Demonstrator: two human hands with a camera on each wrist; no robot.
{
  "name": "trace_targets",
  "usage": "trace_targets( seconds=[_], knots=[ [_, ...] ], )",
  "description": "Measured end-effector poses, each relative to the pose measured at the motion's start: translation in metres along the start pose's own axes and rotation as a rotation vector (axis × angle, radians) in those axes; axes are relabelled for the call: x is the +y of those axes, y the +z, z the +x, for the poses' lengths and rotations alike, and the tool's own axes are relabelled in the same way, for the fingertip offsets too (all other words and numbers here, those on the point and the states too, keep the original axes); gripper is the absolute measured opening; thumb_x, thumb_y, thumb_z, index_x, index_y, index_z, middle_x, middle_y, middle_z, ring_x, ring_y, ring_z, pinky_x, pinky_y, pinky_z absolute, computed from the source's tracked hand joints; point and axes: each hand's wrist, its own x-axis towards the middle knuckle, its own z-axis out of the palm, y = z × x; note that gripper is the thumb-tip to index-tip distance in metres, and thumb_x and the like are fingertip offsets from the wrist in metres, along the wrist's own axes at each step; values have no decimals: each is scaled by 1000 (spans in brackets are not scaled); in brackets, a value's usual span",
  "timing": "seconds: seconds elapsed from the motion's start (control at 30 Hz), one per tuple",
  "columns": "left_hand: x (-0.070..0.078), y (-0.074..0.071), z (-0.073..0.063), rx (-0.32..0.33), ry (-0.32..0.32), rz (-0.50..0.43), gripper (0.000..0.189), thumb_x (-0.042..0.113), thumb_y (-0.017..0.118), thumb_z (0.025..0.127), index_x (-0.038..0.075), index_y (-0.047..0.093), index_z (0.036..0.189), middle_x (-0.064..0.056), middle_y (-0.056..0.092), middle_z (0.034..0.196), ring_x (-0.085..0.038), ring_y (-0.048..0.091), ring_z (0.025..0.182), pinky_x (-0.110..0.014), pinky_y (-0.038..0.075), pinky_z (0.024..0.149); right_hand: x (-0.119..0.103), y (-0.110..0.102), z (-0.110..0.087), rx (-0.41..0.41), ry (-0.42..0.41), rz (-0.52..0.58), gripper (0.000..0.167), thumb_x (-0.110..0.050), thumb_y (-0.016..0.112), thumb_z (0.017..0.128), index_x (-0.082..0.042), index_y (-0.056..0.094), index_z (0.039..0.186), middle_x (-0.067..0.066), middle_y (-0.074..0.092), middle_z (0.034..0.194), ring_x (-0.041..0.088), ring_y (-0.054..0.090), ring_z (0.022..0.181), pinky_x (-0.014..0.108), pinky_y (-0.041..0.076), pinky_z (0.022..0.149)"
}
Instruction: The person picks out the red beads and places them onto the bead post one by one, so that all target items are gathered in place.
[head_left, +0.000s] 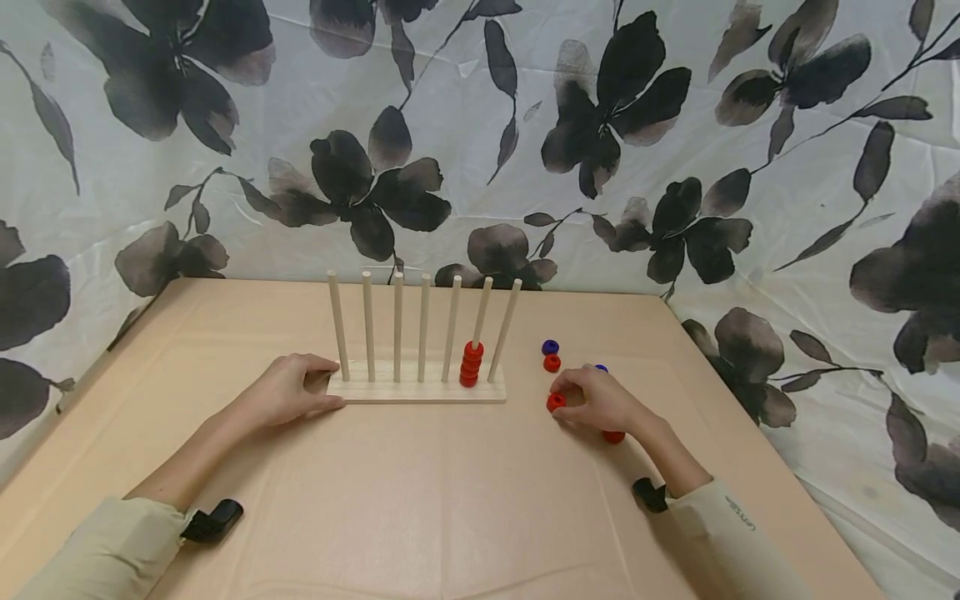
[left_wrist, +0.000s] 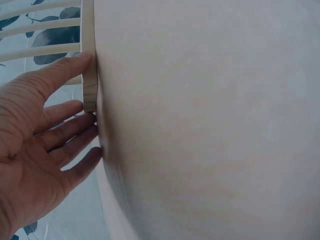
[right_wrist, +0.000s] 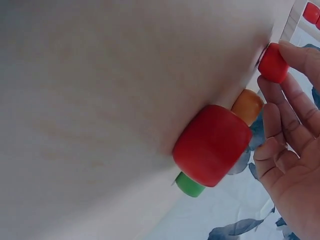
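Observation:
A pale wooden peg stand (head_left: 420, 393) with a row of several upright pegs stands mid-table. Several red beads (head_left: 471, 365) are stacked on its second peg from the right. My left hand (head_left: 281, 387) holds the left end of the base, thumb on the front edge and fingers at the end and behind, as the left wrist view also shows. To the right of the stand, my right hand (head_left: 603, 400) pinches a red bead (right_wrist: 274, 63) between thumb and fingertips, low over the table.
Behind the right hand lie a blue bead (head_left: 551, 347) and a red bead (head_left: 552, 363). Another blue bead (head_left: 602, 367) and a red one (head_left: 613, 437) are partly hidden by that hand. Orange (right_wrist: 247, 106) and green (right_wrist: 189, 185) beads show in the right wrist view. Flowered cloth hangs behind the table.

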Motion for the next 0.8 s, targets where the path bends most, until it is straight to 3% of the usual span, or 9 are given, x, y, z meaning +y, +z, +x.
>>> trace_targets(
  seconds=[0.23,0.5,0.8],
  knots=[
    [1,0,0,1,-7,-9,62,25,89,80,-13,66,124,-31,66,124,-51,57,123,-61,45,105,-6,-14,-4,27,41,12,21,-11,81,86,-10,72,105,-2,68,93,29,58,95,37,52,78],
    [1,0,-1,-9,-4,2,63,27,89,80,-13,66,123,-32,66,124,-52,56,123,-62,45,104,-11,-34,-5,102,24,38,28,-16,83,86,-10,72,111,3,72,105,34,58,101,45,51,81],
    [3,-1,0,-2,0,3,61,25,89,80,-13,66,122,-31,67,123,-51,57,122,-61,45,104,-15,-46,-1,161,-42,25,29,-13,85,85,-8,73,110,5,71,107,32,58,101,39,48,77]
  ],
)
